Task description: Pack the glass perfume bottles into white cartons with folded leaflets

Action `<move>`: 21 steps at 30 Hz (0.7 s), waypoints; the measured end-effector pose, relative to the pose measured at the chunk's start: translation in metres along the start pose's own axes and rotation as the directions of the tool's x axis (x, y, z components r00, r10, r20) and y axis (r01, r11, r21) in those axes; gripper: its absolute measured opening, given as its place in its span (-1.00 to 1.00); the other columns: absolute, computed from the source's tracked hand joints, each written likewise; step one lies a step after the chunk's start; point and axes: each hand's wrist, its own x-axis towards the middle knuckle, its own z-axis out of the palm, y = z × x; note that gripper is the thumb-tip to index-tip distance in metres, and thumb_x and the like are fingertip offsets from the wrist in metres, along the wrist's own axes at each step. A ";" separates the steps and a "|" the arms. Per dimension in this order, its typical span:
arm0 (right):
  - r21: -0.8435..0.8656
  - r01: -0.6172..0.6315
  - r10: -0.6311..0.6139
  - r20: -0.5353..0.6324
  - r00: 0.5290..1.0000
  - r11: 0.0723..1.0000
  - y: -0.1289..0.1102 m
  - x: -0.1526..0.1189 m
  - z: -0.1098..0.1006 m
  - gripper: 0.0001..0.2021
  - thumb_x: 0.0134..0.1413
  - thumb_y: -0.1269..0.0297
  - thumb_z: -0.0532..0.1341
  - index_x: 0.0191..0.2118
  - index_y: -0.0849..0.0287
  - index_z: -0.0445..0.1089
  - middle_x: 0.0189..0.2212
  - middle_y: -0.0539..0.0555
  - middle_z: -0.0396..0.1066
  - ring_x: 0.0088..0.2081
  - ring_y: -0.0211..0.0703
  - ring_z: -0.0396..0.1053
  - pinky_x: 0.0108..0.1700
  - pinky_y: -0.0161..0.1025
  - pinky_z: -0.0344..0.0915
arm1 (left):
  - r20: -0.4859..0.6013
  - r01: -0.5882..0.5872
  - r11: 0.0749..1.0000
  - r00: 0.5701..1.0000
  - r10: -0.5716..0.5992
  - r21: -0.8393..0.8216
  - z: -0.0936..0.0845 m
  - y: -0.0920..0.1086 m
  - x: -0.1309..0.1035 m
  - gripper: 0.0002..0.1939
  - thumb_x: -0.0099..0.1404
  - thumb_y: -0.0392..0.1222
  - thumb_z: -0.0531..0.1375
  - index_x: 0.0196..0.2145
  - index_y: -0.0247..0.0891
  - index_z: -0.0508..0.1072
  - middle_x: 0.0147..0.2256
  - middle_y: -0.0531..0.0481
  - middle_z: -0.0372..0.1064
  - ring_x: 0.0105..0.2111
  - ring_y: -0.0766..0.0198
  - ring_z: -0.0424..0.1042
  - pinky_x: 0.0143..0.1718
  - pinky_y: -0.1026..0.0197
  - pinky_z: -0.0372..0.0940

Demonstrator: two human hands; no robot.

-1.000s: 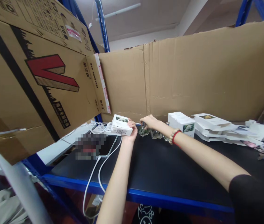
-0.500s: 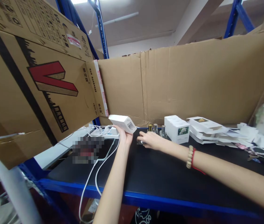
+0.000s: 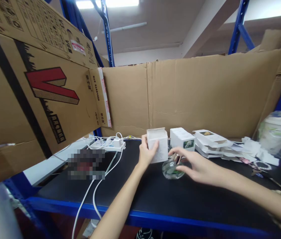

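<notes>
Upright in my left hand (image 3: pixel 147 153) is a small white carton (image 3: pixel 160 149), its top flap raised at the back. The fingers wrap its left side and the thumb lies across its front. Just right of it, my right hand (image 3: pixel 195 166) grips a round clear glass perfume bottle (image 3: pixel 172 170) near its shiny neck, between thumb and fingers. The bottle is tilted, close to the carton but outside it. Behind the carton another bottle (image 3: pixel 169 144) shows only in part. A white box with a flower picture (image 3: pixel 182 138) stands behind my right hand.
Flattened white cartons (image 3: pixel 212 141) are stacked at the right, beside crumpled paper, a beaded bracelet (image 3: pixel 262 165) and a lidded plastic cup (image 3: pixel 277 132). At left lie a tablet (image 3: pixel 112 157), a power strip (image 3: pixel 105 144) and loose white cables. Cardboard walls (image 3: pixel 205 96) enclose the black shelf (image 3: pixel 205 202).
My left hand has brought the carton right and turned it upright, with its flap open. My right hand has drawn a perfume bottle nearer, beside the carton. The view has shifted slightly right.
</notes>
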 end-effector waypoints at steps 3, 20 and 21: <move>0.015 0.071 -0.062 -0.330 0.942 0.997 0.005 0.005 -0.009 -0.72 0.09 0.36 0.07 -0.04 0.11 0.14 -0.23 0.09 0.40 -0.22 -0.17 0.41 -0.18 -0.16 0.41 | 0.131 0.036 0.999 0.991 -0.039 0.023 0.012 -0.004 -0.010 -0.67 0.02 -0.08 0.20 -0.30 -0.19 0.18 -0.50 0.10 0.40 -0.53 0.29 0.40 -0.47 0.30 0.26; -0.173 0.137 -0.177 -0.244 0.953 0.975 0.035 0.038 -0.011 -0.68 0.03 0.45 0.09 -0.05 0.13 0.27 -0.17 0.16 0.36 -0.15 -0.10 0.36 -0.13 -0.10 0.34 | 0.346 0.132 0.991 0.931 -0.118 -0.016 0.028 -0.015 -0.029 -0.64 0.15 -0.07 0.15 -0.16 -0.21 0.11 -0.13 -0.14 0.37 -0.16 0.16 0.42 -0.12 0.09 0.27; -0.174 0.132 -0.169 -0.217 0.961 0.976 0.037 0.038 -0.011 -0.69 0.03 0.45 0.10 -0.06 0.13 0.29 -0.19 0.15 0.36 -0.16 -0.11 0.36 -0.13 -0.10 0.33 | 0.350 0.140 0.990 0.927 -0.132 0.002 0.028 -0.014 -0.029 -0.63 0.15 -0.06 0.15 -0.16 -0.22 0.11 -0.14 -0.15 0.37 -0.17 0.15 0.42 -0.13 0.09 0.27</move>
